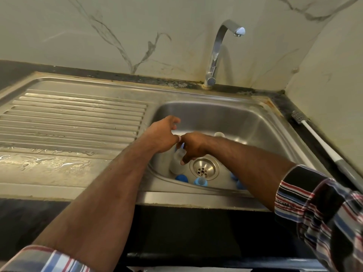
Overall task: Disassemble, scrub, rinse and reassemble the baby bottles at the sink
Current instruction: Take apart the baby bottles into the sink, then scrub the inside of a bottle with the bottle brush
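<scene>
Bottle parts (200,181) in sink (245,122)

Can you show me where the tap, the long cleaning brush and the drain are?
Tap (215,54), head view: on its curved metal neck.
Bottle brush (318,137), head view: on its white handle, right of the basin.
Drain (203,167), head view: on the metal strainer.

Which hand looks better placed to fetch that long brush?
Probably the left hand: it hovers open, holding nothing, while the right hand grips the bottle. Yet the brush lies on the right-side counter, a cross-body reach.
</scene>
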`<state>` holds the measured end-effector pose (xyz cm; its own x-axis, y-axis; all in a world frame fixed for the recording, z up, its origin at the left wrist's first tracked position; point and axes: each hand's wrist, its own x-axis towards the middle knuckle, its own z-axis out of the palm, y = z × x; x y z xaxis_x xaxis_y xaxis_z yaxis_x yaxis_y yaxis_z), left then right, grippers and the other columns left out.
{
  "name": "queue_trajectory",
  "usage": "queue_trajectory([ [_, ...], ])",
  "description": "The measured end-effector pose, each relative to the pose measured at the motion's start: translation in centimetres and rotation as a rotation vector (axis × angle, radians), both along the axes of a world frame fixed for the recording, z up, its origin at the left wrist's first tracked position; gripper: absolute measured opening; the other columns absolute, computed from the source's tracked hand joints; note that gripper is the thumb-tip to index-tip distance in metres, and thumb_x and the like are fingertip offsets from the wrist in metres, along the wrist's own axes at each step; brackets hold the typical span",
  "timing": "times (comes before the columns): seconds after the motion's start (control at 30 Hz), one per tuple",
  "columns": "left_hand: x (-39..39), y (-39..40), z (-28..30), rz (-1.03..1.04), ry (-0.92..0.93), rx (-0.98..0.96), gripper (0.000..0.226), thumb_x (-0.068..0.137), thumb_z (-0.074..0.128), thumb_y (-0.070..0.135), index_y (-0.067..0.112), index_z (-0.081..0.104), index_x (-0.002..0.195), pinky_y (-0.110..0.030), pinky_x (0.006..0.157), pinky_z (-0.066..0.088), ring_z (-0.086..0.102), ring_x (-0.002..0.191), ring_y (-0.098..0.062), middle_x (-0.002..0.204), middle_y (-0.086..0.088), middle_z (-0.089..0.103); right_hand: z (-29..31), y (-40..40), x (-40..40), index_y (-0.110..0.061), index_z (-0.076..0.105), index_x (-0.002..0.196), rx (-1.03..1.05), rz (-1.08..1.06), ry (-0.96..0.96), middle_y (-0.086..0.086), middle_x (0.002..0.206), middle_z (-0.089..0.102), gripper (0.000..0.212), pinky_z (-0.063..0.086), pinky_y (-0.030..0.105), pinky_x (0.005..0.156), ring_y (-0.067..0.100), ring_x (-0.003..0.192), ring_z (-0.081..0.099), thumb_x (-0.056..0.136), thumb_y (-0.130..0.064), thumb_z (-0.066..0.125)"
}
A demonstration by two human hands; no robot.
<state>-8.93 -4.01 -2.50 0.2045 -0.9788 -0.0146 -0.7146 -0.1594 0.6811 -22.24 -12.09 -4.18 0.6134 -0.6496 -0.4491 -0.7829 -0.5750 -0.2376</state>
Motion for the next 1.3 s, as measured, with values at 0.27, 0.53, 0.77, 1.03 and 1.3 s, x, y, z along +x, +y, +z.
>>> queue_trajectory([
  [0.27,-0.7,0.9,1.2,-0.02,-0.146,-0.008,0.068,0.096,0.068,0.031,0.024,0.037,0.155,-0.037,0.111,0.039,0.048,0.138,-0.023,0.154,-0.003,0.048,2.7,2.1,-1.3,-0.02,0.054,0.139,-0.234,0.014,0.041,0.001,0.128,0.064,0.058,0.051,0.039,0.098,0.022,0.113,0.061,0.088,-0.039,0.073],
  [0.53,-3.0,2.5,2.3,-0.109,-0.307,0.021,0.071,0.1,0.06,0.041,0.017,0.029,0.159,-0.036,0.118,0.028,0.033,0.148,-0.026,0.162,-0.009,0.035,5.7,5.6,-5.5,-0.016,0.058,0.131,-0.341,-0.112,-0.006,0.007,0.125,0.065,0.047,0.055,0.043,0.092,0.025,0.111,0.063,0.089,-0.036,0.063],
  [0.77,-8.2,3.8,1.9,-0.291,-0.392,0.094,0.072,0.101,0.055,0.048,0.012,0.029,0.157,-0.041,0.12,0.03,0.032,0.149,-0.028,0.163,-0.01,0.033,6.1,8.9,-10.5,-0.014,0.061,0.128,-0.411,-0.26,-0.061,0.008,0.122,0.066,0.039,0.056,0.041,0.09,0.026,0.108,0.064,0.09,-0.022,0.061],
  [1.03,-18.0,3.0,1.8,-0.389,-0.414,0.014,0.07,0.101,0.052,0.047,0.015,0.026,0.158,-0.046,0.117,0.032,0.03,0.149,-0.027,0.164,-0.007,0.029,7.9,9.5,-19.4,-0.017,0.062,0.126,-0.466,-0.515,-0.095,0.007,0.121,0.066,0.035,0.053,0.036,0.089,0.025,0.106,0.064,0.092,-0.022,0.059],
  [1.3,-26.3,1.9,1.9,-0.478,-0.356,-0.067,0.072,0.102,0.051,0.042,0.013,0.02,0.16,-0.043,0.123,0.025,0.02,0.154,-0.026,0.168,-0.009,0.021,8.5,9.3,-27.9,-0.016,0.058,0.118,-0.57,-0.712,-0.002,0.01,0.12,0.063,0.028,0.053,0.041,0.091,0.031,0.111,0.061,0.092,-0.017,0.048],
])
